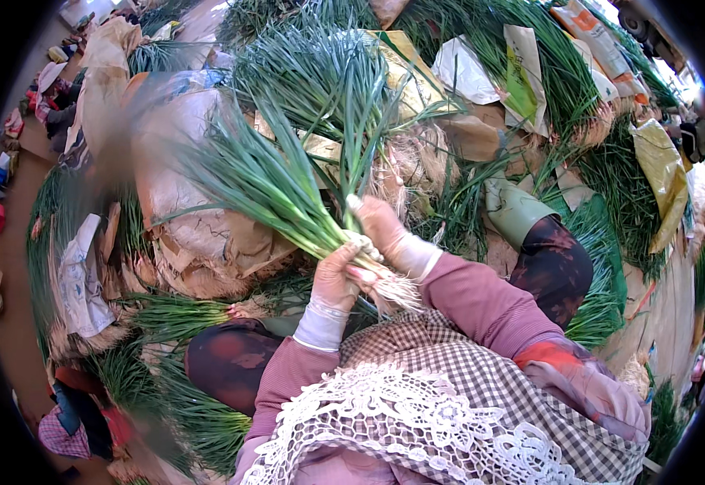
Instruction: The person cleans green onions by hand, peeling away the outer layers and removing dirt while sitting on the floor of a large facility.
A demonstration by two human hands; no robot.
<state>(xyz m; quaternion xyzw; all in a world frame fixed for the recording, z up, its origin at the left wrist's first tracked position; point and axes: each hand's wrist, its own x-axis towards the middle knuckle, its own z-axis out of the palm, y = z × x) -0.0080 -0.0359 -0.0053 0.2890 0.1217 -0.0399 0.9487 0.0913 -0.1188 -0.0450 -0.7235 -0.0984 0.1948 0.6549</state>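
My left hand (337, 279) is closed round a bunch of green onions (275, 190) just above its pale, stringy roots (389, 287). The long green leaves fan out up and to the left. Close beside it, my right hand (382, 229) is closed on a few green onion stalks (358, 166) standing more upright. Where these stalks end below the fingers is hidden. White coverings wrap several fingertips, and white cuffs circle both wrists. Beyond the hands lies a larger heap of green onions (308, 77), its roots (405, 166) toward me.
Stuffed tan sacks (183, 186) stand on the left, with a white sack (86, 279) farther out. My bent knees flank the work, with a green boot (518, 212) on the right. More green onions (582, 89) and a yellow sack (663, 182) lie right. Another person (73, 420) is at lower left.
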